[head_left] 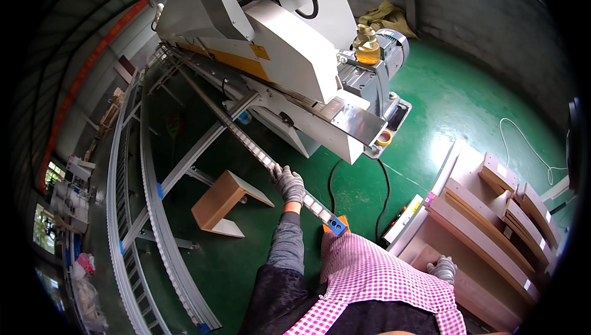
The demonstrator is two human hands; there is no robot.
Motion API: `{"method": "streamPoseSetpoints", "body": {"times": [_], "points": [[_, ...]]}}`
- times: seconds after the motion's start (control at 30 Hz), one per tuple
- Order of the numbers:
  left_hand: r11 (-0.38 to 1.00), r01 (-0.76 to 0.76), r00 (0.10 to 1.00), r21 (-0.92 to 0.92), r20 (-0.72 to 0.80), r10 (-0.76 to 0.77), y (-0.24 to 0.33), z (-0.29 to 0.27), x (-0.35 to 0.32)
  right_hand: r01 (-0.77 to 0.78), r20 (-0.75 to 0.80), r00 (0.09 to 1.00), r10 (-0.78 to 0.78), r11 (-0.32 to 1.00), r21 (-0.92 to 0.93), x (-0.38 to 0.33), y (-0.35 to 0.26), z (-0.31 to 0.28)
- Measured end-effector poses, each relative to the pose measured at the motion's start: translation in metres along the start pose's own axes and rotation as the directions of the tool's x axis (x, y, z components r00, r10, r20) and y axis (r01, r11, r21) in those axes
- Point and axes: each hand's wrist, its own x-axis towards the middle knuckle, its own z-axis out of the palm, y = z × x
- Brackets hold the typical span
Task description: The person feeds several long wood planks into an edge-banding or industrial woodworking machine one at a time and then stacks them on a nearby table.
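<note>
My left hand (288,184), in a grey glove, is closed over a long narrow roller rail (320,212). Small white rollers line this rail, and a blue end cap (337,225) finishes it close to my checked apron (381,267). At the lower right my gloved right hand (442,269) has its fingers curled at the edge of a brown board (425,256), beside a stack of brown panels (480,227). Part of that hand's grip is hidden.
A large white machine (289,46) with a motor (394,49) stands ahead. Roller conveyor rails (154,212) curve along the left. An angled brown panel piece (215,203) is on the green floor (425,113). Black cables (388,193) trail from the machine.
</note>
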Motion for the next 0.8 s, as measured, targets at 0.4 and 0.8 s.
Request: {"method": "streamPoseSetpoints", "body": {"times": [0.4, 0.8], "points": [[1.000, 0.013, 1.000, 0.006, 0.001, -0.013, -0.001, 0.000, 0.000, 0.021, -0.018, 1.000, -0.021, 0.999, -0.037, 0.006, 0.004, 0.008], [1.000, 0.006, 1.000, -0.002, -0.015, -0.006, 0.001, -0.005, -0.001, 0.035, -0.025, 0.999, -0.035, 0.999, -0.021, 0.003, 0.005, 0.007]]}}
